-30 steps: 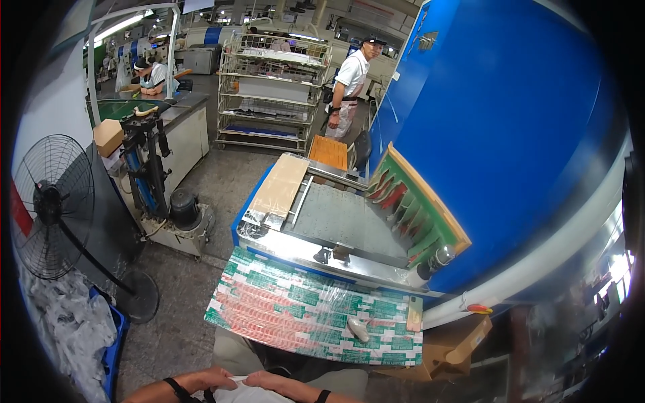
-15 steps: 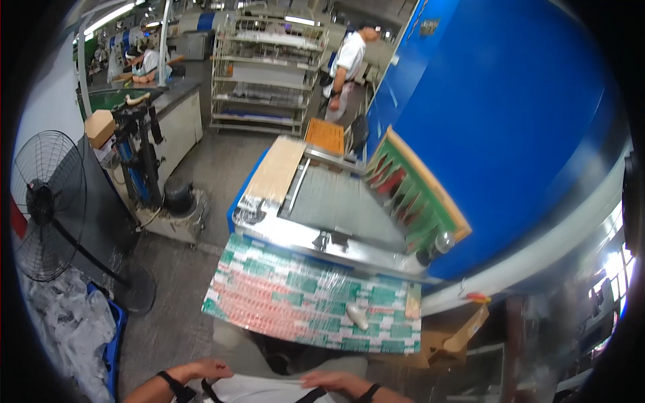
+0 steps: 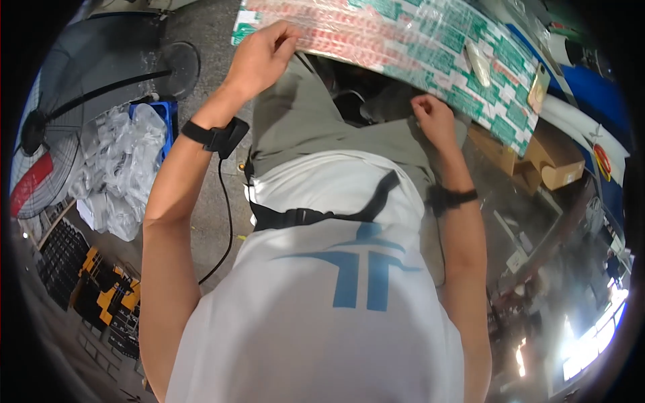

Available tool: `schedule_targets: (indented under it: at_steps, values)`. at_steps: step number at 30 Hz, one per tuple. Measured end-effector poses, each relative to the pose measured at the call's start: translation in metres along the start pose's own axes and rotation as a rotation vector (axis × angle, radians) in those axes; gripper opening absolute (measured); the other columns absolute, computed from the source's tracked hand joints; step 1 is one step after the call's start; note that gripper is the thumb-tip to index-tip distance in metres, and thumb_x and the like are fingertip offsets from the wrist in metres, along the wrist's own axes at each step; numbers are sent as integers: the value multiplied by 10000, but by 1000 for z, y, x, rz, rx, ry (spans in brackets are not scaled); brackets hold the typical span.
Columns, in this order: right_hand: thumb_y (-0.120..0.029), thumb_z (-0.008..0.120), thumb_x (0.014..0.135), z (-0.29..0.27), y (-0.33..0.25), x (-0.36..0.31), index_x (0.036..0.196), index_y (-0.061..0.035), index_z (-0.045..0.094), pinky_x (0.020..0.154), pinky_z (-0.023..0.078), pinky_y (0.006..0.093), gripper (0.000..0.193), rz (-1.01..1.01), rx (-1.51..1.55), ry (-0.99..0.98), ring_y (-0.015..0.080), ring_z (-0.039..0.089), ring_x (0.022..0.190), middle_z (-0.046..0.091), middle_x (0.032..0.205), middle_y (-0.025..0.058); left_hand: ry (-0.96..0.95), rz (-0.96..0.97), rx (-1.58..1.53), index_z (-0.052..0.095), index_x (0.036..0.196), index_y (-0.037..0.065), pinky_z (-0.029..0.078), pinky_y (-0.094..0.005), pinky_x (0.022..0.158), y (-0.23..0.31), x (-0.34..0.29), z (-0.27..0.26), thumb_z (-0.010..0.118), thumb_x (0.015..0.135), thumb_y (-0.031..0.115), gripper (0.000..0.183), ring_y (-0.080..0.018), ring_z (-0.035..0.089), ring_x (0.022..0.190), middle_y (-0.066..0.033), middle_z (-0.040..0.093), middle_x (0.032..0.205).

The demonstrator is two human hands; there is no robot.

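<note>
My left hand (image 3: 265,59) is at the near left edge of a green, white and red patterned board (image 3: 376,43) with a shiny film over it. Its fingers are curled toward the thumb, and nothing shows between them. Over my right thigh, just short of the board's near edge, my right hand (image 3: 435,122) is curled closed with nothing visible in it. A pale, oblong object (image 3: 478,64) of unclear kind lies on the right part of the board. Near the board's right end is a small tan rectangular piece (image 3: 537,87).
To the left stand a fan (image 3: 41,127) and a blue crate (image 3: 165,117) with clear plastic bags (image 3: 121,161). An open cardboard box (image 3: 554,161) is below the board's right end. A black cable (image 3: 228,221) hangs from my left wristband (image 3: 218,138).
The view has tilted down toward my body. Both hands have left the hem of my white shirt and moved forward to the board's near edge.
</note>
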State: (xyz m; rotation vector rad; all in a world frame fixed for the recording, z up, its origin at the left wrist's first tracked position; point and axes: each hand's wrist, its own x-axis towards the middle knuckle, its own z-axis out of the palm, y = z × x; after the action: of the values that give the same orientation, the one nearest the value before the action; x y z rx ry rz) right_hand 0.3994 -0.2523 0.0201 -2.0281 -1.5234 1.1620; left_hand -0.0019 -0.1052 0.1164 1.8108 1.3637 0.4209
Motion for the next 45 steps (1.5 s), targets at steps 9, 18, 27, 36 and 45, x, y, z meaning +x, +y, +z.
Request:
schedule_targets:
  at_steps: [9, 18, 27, 36, 45]
  values:
    - [-234, 718, 997, -33, 31, -54, 1061, -126, 778, 732, 571, 425, 139, -94, -490, 359, 319, 746, 832, 754, 875, 115, 281, 81, 378, 451, 1583, -39, 329, -614, 1241, -44, 76, -6, 623, 1006, 311, 697, -531, 427, 1463, -328, 451, 1602]
    - [-277, 748, 967, -20, 57, -39, 1066, -131, 798, 689, 533, 398, 183, 117, -269, 621, 237, 666, 669, 678, 719, 51, 534, 159, 575, 471, 1580, -29, 307, -597, 1265, -93, 79, 37, 596, 1011, 304, 671, -501, 439, 1472, -316, 473, 1596]
    - [-324, 750, 907, -17, 51, -27, 938, -77, 792, 680, 528, 439, 252, 272, -256, 612, 280, 660, 650, 660, 670, 61, 569, 203, 570, 512, 1538, -47, 320, -587, 1254, -85, 86, 36, 624, 986, 272, 647, -513, 454, 1449, -336, 499, 1557]
    - [-311, 750, 933, -20, 62, -30, 947, -44, 782, 658, 503, 393, 269, 114, -255, 606, 202, 620, 633, 652, 678, 54, 546, 131, 535, 476, 1563, -32, 264, -614, 1284, -86, 75, 41, 614, 986, 311, 685, -473, 409, 1505, -308, 459, 1601]
    - [-285, 759, 946, -18, 57, -21, 930, -30, 754, 660, 469, 360, 256, 168, -174, 583, 138, 552, 656, 602, 693, 5, 526, 70, 501, 469, 1577, -25, 246, -609, 1298, -94, 81, 42, 607, 987, 319, 697, -468, 388, 1527, -303, 432, 1640]
